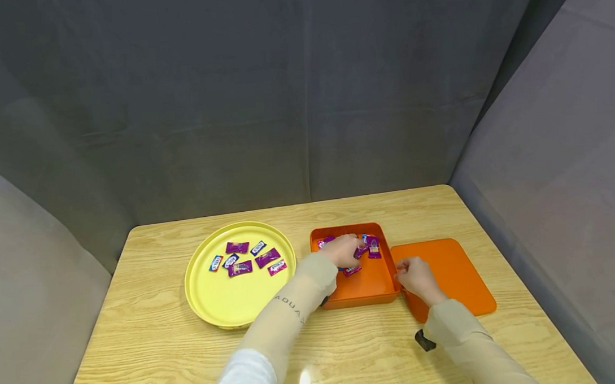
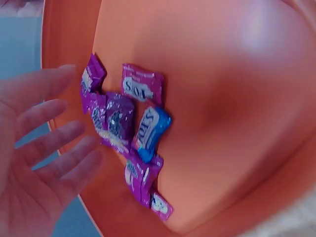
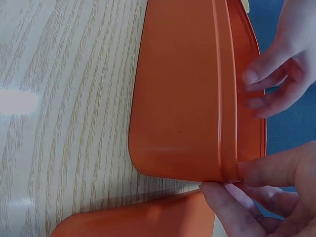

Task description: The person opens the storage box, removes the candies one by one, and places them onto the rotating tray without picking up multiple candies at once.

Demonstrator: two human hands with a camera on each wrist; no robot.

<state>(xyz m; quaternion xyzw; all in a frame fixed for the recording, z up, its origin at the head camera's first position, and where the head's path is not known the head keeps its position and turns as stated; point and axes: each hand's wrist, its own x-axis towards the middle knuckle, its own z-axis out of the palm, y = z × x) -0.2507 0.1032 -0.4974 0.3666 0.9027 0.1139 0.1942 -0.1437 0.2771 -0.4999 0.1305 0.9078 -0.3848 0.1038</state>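
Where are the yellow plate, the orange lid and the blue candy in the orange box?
yellow plate (image 1: 217,299): head view, bare part near its front rim.
orange lid (image 1: 455,271): head view, middle of its flat top.
blue candy (image 2: 152,129): left wrist view, middle of its wrapper.

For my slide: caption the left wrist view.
Open left hand beside wrapped candies in an orange box.

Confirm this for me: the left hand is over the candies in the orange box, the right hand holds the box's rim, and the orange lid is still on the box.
One detail is wrong. The orange lid is not on the orange box; it lies flat on the table to the box's right, as the head view shows. The rest stands: the left hand is over the candies, and the right hand holds the box's rim.
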